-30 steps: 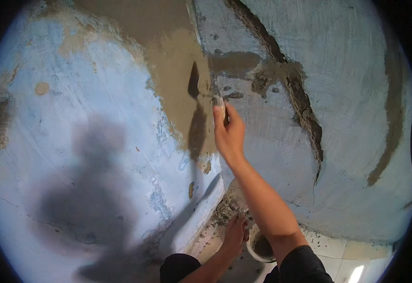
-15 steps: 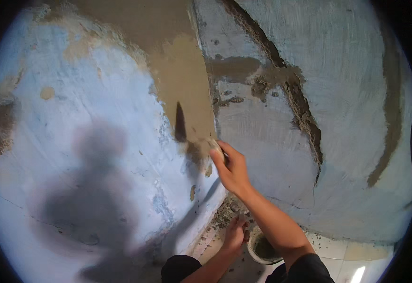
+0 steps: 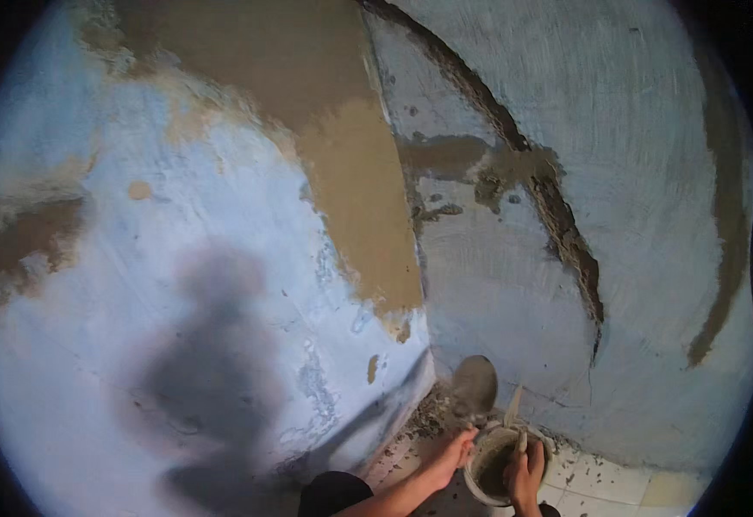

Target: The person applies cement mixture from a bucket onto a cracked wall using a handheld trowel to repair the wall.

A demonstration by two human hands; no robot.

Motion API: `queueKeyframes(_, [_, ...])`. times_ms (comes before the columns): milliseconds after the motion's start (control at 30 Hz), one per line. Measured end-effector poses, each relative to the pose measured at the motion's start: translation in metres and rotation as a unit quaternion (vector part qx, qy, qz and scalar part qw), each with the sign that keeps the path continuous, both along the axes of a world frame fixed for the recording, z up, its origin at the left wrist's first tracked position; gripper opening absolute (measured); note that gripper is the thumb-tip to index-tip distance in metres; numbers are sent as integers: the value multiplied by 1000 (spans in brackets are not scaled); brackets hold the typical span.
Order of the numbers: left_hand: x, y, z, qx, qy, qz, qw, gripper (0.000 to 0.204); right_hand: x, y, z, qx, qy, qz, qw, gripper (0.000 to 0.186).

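Note:
Low in the corner, my left hand (image 3: 456, 452) is closed around the handle of a trowel. That trowel (image 3: 476, 384) has a rounded grey blade, which points up beside the wall. To its right, my right hand (image 3: 524, 471) grips a narrow, pale trowel (image 3: 514, 403) over the bucket, its thin blade pointing up. The bucket (image 3: 473, 489) is whitish and round, with wet grey mortar (image 3: 493, 464) inside. Above my hands, a smooth tan mortar patch (image 3: 363, 194) runs down the left wall to the corner.
The right wall (image 3: 643, 224) has a long, rough crack (image 3: 557, 211) and a brown mortar strip (image 3: 725, 233) farther right. Crumbled debris (image 3: 428, 415) lies at the corner's foot on pale floor tiles (image 3: 605, 478). My shadow (image 3: 212, 362) falls on the left wall.
My right hand has come down from the lower end of the tan patch to the bucket. My left hand has shifted slightly right, and its trowel blade now shows. The view has shifted.

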State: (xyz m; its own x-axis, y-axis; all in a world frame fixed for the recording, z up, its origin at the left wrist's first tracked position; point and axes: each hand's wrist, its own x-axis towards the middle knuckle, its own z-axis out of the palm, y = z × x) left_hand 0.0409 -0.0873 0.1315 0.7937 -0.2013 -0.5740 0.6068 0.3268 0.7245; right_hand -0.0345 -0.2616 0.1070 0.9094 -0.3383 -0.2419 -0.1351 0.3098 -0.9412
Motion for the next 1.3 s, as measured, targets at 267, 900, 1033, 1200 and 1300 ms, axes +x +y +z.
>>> queueKeyframes(267, [-43, -44, -5, 30, -42, -26, 998, 24, -21, 30, -77, -62, -82, -94, 990, 20])
queueKeyframes(900, [-63, -15, 3, 60, -60, -50, 995, 35, -54, 80, -28, -1, -77, 15, 997, 29])
queueKeyframes(1033, [-67, -7, 0, 18, -33, -49, 998, 35, -55, 82, -26, 14, -79, 2, 997, 30])
queueKeyframes(1200, [-69, -2, -6, 27, -30, -67, 997, 34, -56, 71, -31, -27, -82, 33, 996, 26])
queueKeyframes(1300, [-70, -5, -10, 80, -62, -54, 993, 31, -56, 57, -41, -237, -128, 50, 962, 19])
